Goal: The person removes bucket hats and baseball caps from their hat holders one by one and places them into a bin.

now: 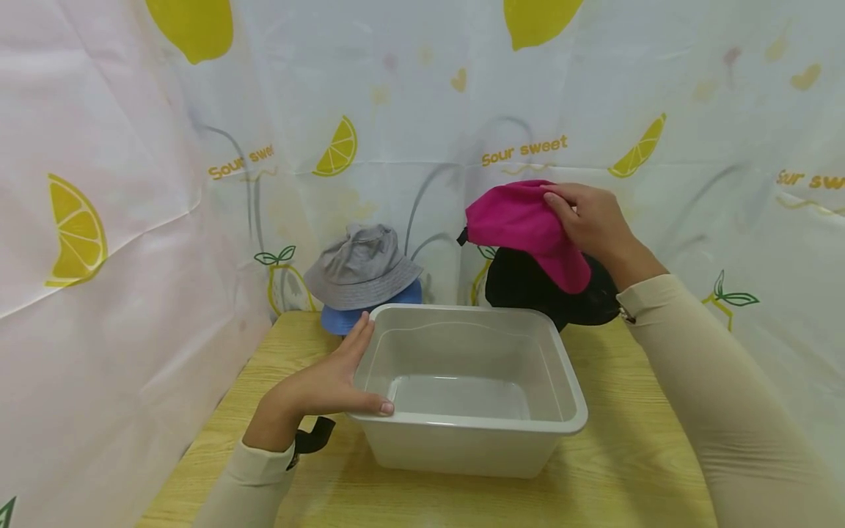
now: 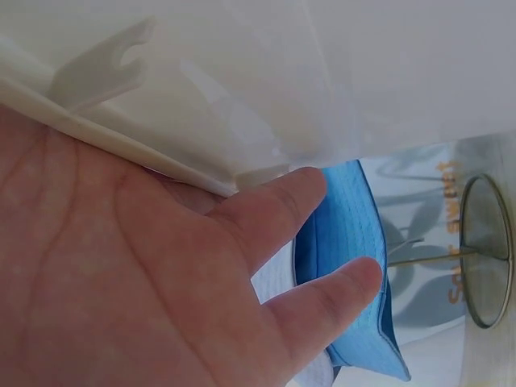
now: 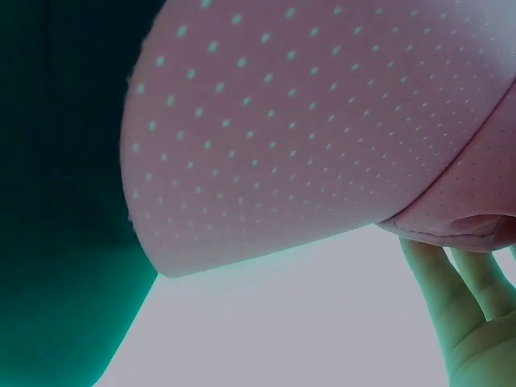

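A bright pink baseball cap (image 1: pixel 518 220) hangs in the air, its brim (image 1: pixel 566 265) pointing down and to the right. My right hand (image 1: pixel 590 220) pinches it by the top edge; the right wrist view shows the cap's dotted underside (image 3: pixel 306 129) and some fingers (image 3: pixel 447 294) against it. Below and behind hangs a black cap (image 1: pixel 528 290), partly covered by the pink one. My left hand (image 1: pixel 333 381) rests on the near left corner of a light grey plastic basin (image 1: pixel 462 455), thumb on the rim, other fingers straight and spread along the left side. Nothing lies inside the basin.
Left behind the basin, a grey bucket hat (image 1: pixel 363 268) sits on top of a blue hat (image 1: pixel 403 297). A round wire stand base (image 2: pixel 486 251) shows in the left wrist view. Lemon-printed curtains (image 1: pixel 409 88) surround the wooden table (image 1: pixel 627 440).
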Demonstrator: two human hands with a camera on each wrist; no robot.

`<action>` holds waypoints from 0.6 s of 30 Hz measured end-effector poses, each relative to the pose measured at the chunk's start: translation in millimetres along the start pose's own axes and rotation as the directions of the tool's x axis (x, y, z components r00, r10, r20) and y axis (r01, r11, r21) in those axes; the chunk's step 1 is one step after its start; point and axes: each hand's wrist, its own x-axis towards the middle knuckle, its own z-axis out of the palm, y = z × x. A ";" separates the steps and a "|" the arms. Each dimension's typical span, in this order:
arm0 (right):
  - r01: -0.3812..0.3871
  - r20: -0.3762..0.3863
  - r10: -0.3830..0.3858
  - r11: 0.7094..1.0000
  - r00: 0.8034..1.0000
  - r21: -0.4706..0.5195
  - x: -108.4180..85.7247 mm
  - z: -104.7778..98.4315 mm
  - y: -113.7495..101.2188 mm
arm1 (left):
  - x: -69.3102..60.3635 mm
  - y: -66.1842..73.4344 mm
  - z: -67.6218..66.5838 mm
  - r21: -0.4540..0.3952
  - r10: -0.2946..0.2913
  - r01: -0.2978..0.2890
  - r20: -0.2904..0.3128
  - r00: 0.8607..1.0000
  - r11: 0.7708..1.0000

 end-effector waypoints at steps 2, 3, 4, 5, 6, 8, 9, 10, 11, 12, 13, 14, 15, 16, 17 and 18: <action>0.013 -0.007 -0.013 1.000 1.000 0.005 -0.4 -0.4 -3.3 | 0.0 -0.3 0.0 -0.003 -0.002 0.002 0.000 1.000 1.000; 0.021 -0.011 -0.021 1.000 1.000 0.009 -0.7 -0.6 -5.3 | 0.1 -0.6 0.1 -0.003 -0.003 0.003 -0.001 1.000 1.000; 0.028 -0.014 -0.028 1.000 1.000 0.015 -1.1 -0.9 -7.5 | 0.1 -0.8 0.3 -0.001 -0.004 0.004 -0.001 1.000 1.000; 0.037 -0.019 -0.037 0.999 0.999 0.020 -1.5 -0.9 -9.5 | 0.2 -1.0 0.4 -0.002 -0.003 0.003 -0.001 1.000 1.000; 0.045 -0.024 -0.045 0.999 0.999 0.025 -1.9 -1.1 -11.5 | 0.2 -1.2 0.4 -0.001 -0.004 0.004 -0.002 1.000 1.000; 0.063 -0.034 -0.062 0.997 0.998 0.035 -2.9 -1.2 -15.5 | 0.2 -1.6 0.7 -0.002 -0.005 0.005 -0.002 1.000 1.000; 0.069 -0.036 -0.067 0.997 0.997 0.042 -3.5 -1.3 -17.4 | 0.1 -1.7 0.7 -0.002 -0.005 0.005 -0.003 1.000 1.000; 0.076 -0.039 -0.075 0.996 0.996 0.048 -3.9 -1.2 -19.3 | -0.1 -1.7 0.7 -0.002 -0.005 0.005 -0.004 1.000 1.000; 0.084 -0.040 -0.082 0.995 0.996 0.050 -4.5 -1.1 -21.2 | -0.2 -1.5 0.7 -0.002 -0.004 0.004 -0.003 1.000 1.000; 0.089 -0.040 -0.087 0.995 0.995 0.054 -5.0 -1.0 -23.0 | -0.3 -1.4 0.6 -0.003 -0.005 0.005 -0.004 1.000 1.000; 0.096 -0.040 -0.094 0.994 0.995 0.058 -5.6 -0.9 -25.0 | -0.4 -1.2 0.5 -0.002 -0.006 0.006 -0.003 1.000 1.000; 0.104 -0.040 -0.101 0.993 0.994 0.060 -6.1 -0.9 -26.8 | -0.4 -0.8 0.4 -0.001 -0.008 0.008 -0.002 1.000 1.000; 0.112 -0.038 -0.110 0.992 0.993 0.058 -6.7 -0.7 -28.6 | -0.5 -0.7 0.4 0.001 -0.006 0.006 -0.002 1.000 1.000; 0.120 -0.037 -0.118 0.991 0.992 0.056 -7.2 -0.6 -30.5 | -0.6 -0.5 0.3 0.002 -0.007 0.007 -0.002 1.000 1.000; 0.127 -0.034 -0.125 0.990 0.992 0.056 -7.9 -0.6 -32.4 | -0.6 -0.3 0.2 0.002 -0.006 0.006 -0.002 1.000 1.000; 0.135 -0.032 -0.133 0.989 0.991 0.057 -8.6 -0.6 -34.5 | -0.6 -0.2 0.1 0.002 -0.009 0.009 -0.002 1.000 1.000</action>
